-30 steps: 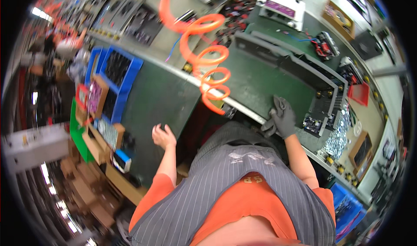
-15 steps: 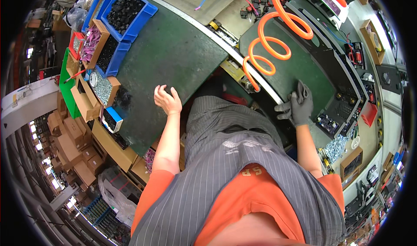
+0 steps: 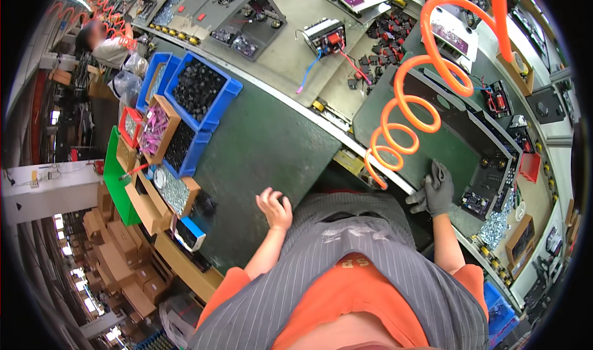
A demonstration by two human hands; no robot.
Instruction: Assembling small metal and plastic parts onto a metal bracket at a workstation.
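My left hand (image 3: 275, 209) is bare and hovers at the near edge of the green-topped table (image 3: 256, 155). Its fingers are loosely curved and apart, with nothing in them. A grey work glove covers my right hand (image 3: 437, 192), whose fingers are spread beside the pale rail (image 3: 395, 176) of the line. Nothing shows in that hand either. Close to it stands a dark metal housing (image 3: 472, 125) with a circuit board (image 3: 475, 203) in its near corner. An orange coiled hose (image 3: 398, 137) hangs in front of the right hand, its lower end by the rail.
Blue bins (image 3: 213, 112) of black parts line the table's left side, with a carton of pink pieces (image 3: 155, 129) and a box of small metal screws (image 3: 173, 189). Beyond the rail lie a wired device (image 3: 327, 36) and another housing (image 3: 250, 23). A person (image 3: 111, 47) sits far left.
The view has tilted toward the far side, so more of the line shows and both hands sit lower in the picture. My left hand has shifted slightly right along the table edge.
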